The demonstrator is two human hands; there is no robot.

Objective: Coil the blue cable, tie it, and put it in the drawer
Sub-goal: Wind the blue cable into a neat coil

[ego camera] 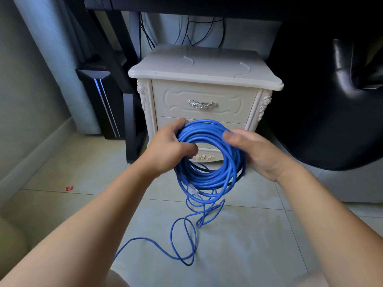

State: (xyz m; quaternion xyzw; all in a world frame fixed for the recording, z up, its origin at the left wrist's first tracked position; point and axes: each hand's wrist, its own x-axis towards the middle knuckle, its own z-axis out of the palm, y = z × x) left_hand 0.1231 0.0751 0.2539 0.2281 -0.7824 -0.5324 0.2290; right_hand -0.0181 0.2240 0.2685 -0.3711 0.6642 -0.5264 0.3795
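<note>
The blue cable [209, 179] hangs as a round coil of many loops in front of me. My left hand [167, 148] grips the coil's upper left side, fingers wrapped through it. On the coil's right side my right hand [257, 154] rests against the loops, blurred, with the thumb on top. Loose cable trails from the coil's bottom down onto the tiled floor in a few slack loops, and a clear plug dangles near the bottom. Behind the coil stands a cream nightstand [205, 67]; its top drawer [203, 100], with a silver handle, is closed.
A black PC tower [99, 100] with a blue light strip and a dark desk leg stand left of the nightstand. A black chair [331, 110] fills the right. Dark cords hang behind the nightstand. A small red scrap [69, 188] lies on the floor tiles at left.
</note>
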